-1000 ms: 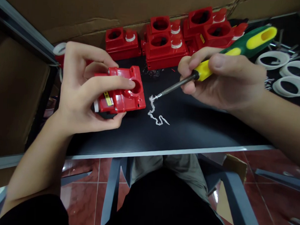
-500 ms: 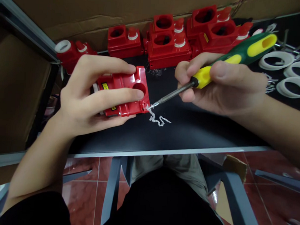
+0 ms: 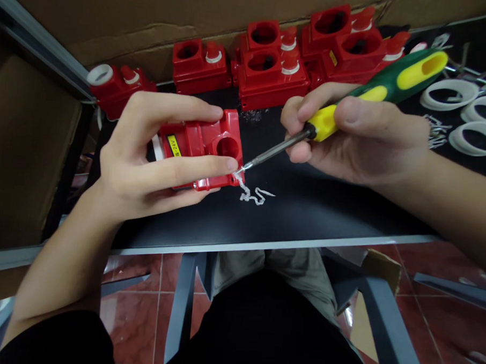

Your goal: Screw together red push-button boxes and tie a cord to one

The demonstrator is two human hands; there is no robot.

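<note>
My left hand (image 3: 147, 162) grips a red plastic housing (image 3: 197, 134) with a round hole and yellow labels, its index finger lying near the front corner. In my right hand (image 3: 361, 139) is a screwdriver (image 3: 280, 147) with a green and yellow handle. Its metal tip meets the housing's corner, where a crumpled whitish strand (image 3: 248, 195) trails from the edge onto the black surface. What the strand is made of, I cannot tell. The underside of the housing is hidden by my palm and fingers.
Several red housings (image 3: 273, 87) with round openings and red caps stand along the cardboard at the back. Another housing with a white ring (image 3: 100, 75) sits at back left. White rings (image 3: 476, 139) and small screws (image 3: 437, 131) lie on the right of the black tabletop (image 3: 298, 211).
The left hand has turned the housing slightly, uncovering more of its round hole and the yellow label. The screwdriver has shifted slightly left, its tip still at the corner.
</note>
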